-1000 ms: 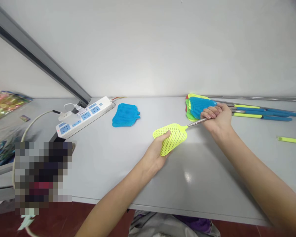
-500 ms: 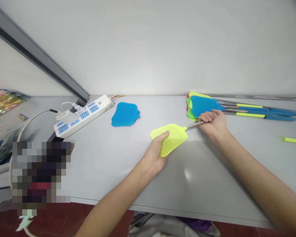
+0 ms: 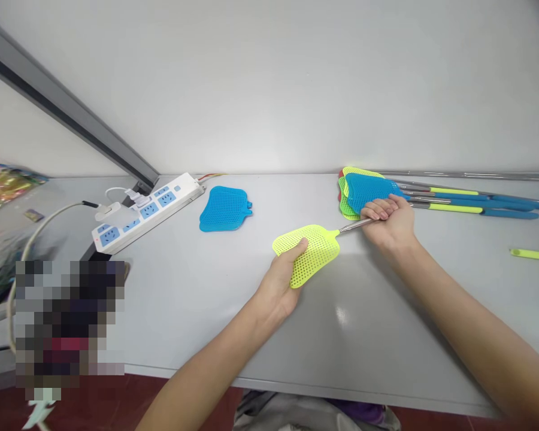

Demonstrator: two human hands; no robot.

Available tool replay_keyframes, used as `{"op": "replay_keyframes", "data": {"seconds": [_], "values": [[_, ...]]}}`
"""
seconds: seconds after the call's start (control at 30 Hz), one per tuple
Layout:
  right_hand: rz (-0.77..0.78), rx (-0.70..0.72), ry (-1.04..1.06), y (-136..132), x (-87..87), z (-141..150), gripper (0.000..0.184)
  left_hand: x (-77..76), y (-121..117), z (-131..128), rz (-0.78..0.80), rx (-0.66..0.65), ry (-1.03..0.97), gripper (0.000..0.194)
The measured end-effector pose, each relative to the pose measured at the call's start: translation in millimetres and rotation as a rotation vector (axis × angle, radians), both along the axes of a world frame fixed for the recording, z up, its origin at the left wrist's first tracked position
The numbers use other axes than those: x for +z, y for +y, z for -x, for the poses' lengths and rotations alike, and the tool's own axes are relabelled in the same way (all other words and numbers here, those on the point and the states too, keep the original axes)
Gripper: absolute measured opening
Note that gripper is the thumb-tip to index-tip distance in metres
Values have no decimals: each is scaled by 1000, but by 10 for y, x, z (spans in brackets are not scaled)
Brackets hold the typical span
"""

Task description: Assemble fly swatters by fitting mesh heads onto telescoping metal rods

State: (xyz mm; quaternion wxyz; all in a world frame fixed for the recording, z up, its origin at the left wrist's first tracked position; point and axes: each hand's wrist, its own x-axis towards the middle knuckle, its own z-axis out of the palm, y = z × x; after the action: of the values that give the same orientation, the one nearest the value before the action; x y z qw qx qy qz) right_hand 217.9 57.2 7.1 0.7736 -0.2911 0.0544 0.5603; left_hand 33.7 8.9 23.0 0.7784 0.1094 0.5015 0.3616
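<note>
A yellow fly swatter (image 3: 317,251) with a perforated head is held above the table between both hands. My left hand (image 3: 282,278) grips the head, thumb on top and the other fingers hidden beneath. My right hand (image 3: 390,222) is closed around the metal rod where it runs from the head; the rod's far end is hidden by the hand. Just behind that hand lies a pile of swatters, topped by a blue swatter head (image 3: 371,190), with green, yellow and red edges under it. To the left, loose blue swatter heads (image 3: 225,209) lie stacked on the table.
A white power strip (image 3: 148,212) with plugs and cables sits at the left. Blue and yellow handles (image 3: 507,206) and metal rods (image 3: 471,175) lie along the wall. A yellow handle piece (image 3: 533,255) is at the right edge. Plastic packets (image 3: 9,188) lie far left.
Both hands keep the same hold on the yellow swatter. The view has shifted slightly, so things at the left appear a little further left.
</note>
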Motion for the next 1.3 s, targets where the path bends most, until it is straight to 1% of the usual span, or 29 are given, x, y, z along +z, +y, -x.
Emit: {"op": "replay_keyframes", "data": {"seconds": [0.23,0.47,0.83,1.07,1.3], "values": [[-48,-11,-81,-24,117,-14,34,3,-6,-17,25,-15,-17,15],[-85,-18,-152,-62,247,-8,35,-52,34,1,91,-35,-8,23],[-187,19,-318,-143,465,1,39,-15,50,3,105,-73,-53,27],[-215,9,-339,-160,504,15,38,30,61,-3,120,-77,-50,26],[-201,-10,-336,-164,513,20,37,-24,44,-1,41,-86,-23,24]]}}
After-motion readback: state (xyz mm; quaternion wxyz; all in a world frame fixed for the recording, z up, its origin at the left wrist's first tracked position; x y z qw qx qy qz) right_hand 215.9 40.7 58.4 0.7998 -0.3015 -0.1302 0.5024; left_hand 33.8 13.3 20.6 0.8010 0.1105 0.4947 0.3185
